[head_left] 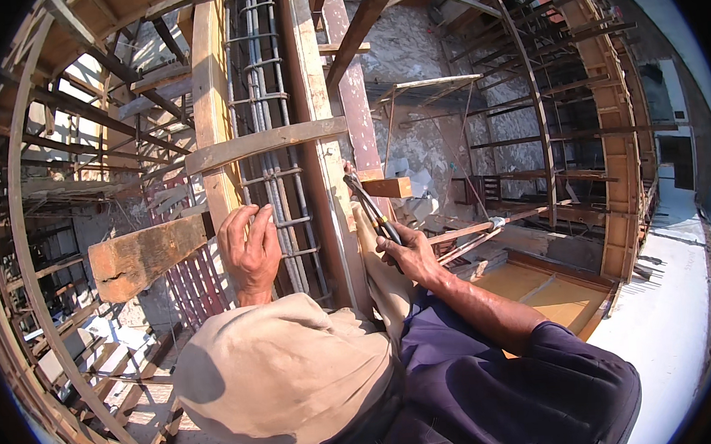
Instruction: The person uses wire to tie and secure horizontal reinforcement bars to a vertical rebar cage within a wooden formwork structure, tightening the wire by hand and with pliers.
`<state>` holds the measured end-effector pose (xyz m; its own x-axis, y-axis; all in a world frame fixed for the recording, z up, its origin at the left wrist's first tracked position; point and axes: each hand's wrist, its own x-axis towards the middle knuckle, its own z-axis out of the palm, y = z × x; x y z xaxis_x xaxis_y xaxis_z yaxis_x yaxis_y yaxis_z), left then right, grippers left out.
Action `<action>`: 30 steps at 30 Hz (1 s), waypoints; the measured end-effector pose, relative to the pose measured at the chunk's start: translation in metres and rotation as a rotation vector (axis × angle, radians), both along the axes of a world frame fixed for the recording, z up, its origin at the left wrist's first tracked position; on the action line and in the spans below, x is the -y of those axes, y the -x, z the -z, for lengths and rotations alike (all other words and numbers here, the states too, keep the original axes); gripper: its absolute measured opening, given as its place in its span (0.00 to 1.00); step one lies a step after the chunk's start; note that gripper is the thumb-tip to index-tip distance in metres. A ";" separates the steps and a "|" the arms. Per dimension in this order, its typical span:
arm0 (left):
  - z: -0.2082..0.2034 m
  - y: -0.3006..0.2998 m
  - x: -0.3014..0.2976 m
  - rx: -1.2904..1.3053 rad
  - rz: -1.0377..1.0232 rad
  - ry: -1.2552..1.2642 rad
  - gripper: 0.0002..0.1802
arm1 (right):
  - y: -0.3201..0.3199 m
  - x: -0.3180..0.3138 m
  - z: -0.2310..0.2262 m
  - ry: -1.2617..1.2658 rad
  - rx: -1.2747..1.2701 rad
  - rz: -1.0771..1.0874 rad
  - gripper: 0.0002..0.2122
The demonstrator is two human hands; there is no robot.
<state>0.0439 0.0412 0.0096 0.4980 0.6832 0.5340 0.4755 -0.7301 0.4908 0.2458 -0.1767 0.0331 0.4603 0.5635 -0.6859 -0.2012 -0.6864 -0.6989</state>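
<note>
My left hand lies over the inner edge of the left formwork board, its fingers loosely spread and holding nothing. Beside its fingertips runs a cage of steel reinforcing bars with ties across it, set between that board and the right formwork board. On the far side of the right board, my right hand is closed around the dark handles of a pair of pincers. Their jaws point up and forward, near the board's outer face. A wooden crosspiece spans both boards ahead of my hands.
A thick timber end juts out left of my left hand, and a shorter timber sticks out near the pincers. Below are scaffold poles and a littered floor. A curved formwork beam and a white ledge stand at right.
</note>
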 end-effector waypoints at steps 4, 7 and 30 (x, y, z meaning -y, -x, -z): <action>-0.062 0.044 -0.019 0.082 0.015 -0.274 0.19 | 0.002 0.016 0.010 -0.001 -0.028 0.117 0.18; -0.096 0.046 -0.035 -0.083 -0.100 -0.346 0.18 | 0.004 0.017 0.034 -0.053 -0.151 0.219 0.17; -0.209 0.051 -0.104 -0.433 -0.452 0.492 0.28 | -0.016 0.023 0.040 -0.081 -0.157 0.374 0.11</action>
<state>-0.0069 0.1450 0.2185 0.2103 0.9758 -0.0591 0.8962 -0.1683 0.4106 0.2615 -0.1999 -0.0065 0.5373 0.4318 -0.7245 -0.5346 -0.4900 -0.6885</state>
